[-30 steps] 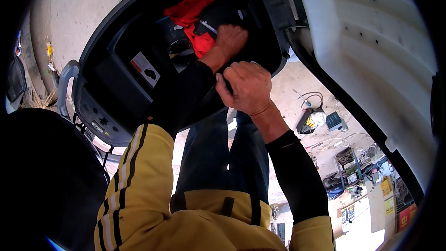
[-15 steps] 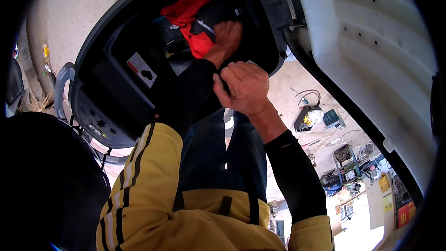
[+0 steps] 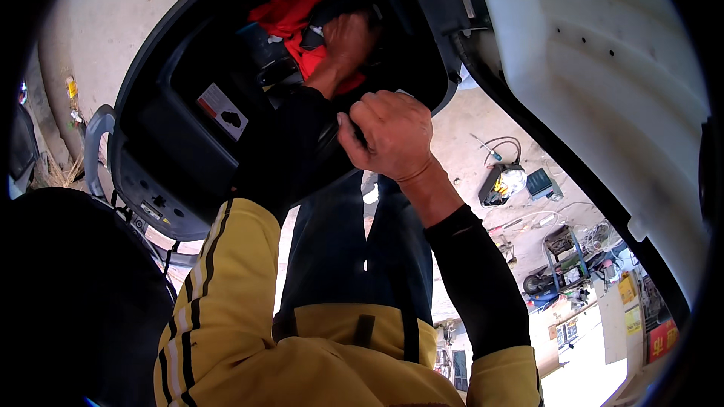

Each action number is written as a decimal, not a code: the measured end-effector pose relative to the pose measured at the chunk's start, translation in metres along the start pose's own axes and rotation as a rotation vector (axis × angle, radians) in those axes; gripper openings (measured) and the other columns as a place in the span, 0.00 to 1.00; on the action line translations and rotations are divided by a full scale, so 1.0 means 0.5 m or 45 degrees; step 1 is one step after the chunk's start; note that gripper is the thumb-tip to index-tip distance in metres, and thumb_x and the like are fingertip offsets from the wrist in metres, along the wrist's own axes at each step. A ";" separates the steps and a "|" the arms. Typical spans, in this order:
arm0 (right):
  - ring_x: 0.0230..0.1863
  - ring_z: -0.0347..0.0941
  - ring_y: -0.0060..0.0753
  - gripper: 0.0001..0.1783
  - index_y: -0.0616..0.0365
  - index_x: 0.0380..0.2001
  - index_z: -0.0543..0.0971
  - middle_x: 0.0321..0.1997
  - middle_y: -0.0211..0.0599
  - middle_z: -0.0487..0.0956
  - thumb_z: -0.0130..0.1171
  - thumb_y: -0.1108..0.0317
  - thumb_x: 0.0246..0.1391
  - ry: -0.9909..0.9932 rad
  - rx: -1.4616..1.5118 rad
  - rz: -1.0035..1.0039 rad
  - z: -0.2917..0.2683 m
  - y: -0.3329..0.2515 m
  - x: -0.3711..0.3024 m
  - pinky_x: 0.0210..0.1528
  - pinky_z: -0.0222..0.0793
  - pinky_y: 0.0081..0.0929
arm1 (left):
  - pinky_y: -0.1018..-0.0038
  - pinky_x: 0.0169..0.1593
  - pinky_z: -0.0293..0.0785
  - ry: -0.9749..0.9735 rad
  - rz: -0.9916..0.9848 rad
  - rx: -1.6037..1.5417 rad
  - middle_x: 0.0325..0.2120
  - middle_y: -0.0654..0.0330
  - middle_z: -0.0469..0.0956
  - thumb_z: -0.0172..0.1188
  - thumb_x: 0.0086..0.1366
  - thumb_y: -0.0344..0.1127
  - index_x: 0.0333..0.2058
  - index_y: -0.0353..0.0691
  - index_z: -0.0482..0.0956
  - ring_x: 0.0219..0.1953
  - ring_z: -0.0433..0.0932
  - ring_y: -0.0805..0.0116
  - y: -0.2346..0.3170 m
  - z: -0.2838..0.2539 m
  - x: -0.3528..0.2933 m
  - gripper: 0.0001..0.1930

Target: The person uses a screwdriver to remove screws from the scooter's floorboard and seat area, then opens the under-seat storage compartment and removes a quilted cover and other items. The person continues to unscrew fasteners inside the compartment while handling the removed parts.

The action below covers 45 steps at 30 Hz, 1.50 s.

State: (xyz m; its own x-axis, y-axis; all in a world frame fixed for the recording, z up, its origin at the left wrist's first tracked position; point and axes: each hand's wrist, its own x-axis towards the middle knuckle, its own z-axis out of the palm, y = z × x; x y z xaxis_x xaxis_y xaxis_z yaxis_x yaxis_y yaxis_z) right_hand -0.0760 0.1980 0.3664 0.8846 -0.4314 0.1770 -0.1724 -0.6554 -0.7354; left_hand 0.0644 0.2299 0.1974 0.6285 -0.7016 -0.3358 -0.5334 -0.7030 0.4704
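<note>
My left hand (image 3: 348,44) is deep inside a black storage compartment (image 3: 181,98). Its fingers bend down into shadow beside a red cloth (image 3: 290,7), and what lies under them is hidden. Small dark items (image 3: 277,71) and a dark bundle sit around the cloth. On the compartment's near rim my right hand (image 3: 392,134) is closed, thumb toward the left, with its fingertips out of sight. A label with a red strip (image 3: 222,111) sticks to the inner wall.
A raised lid with a white underside (image 3: 596,83) stands along the right, joined by a metal hinge (image 3: 473,1). On the floor below are an open black tool bag (image 3: 501,185), a dark box (image 3: 540,183) and a cluttered rack (image 3: 564,256). A grey grab handle (image 3: 96,151) is at the left.
My left hand has shifted slightly left and up within the compartment, now over the cloth's right side. My right hand stays on the rim. The whole view has moved a little.
</note>
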 end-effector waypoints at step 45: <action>0.19 0.67 0.36 0.18 0.49 0.17 0.68 0.18 0.31 0.64 0.70 0.67 0.48 -0.067 -0.005 0.019 -0.005 -0.003 0.000 0.24 0.62 0.32 | 0.71 0.36 0.77 -0.411 -0.299 -1.043 0.34 0.54 0.87 0.59 0.67 0.34 0.39 0.33 0.82 0.27 0.78 0.68 -0.083 -0.092 0.024 0.10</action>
State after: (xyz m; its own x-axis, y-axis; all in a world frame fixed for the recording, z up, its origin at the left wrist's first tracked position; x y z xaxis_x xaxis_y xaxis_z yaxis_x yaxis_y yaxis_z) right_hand -0.0767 0.1974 0.3689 0.9034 -0.4083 0.1312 -0.1877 -0.6514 -0.7352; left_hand 0.1200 0.2559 0.2116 0.4154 -0.6362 -0.6501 0.2350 -0.6154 0.7524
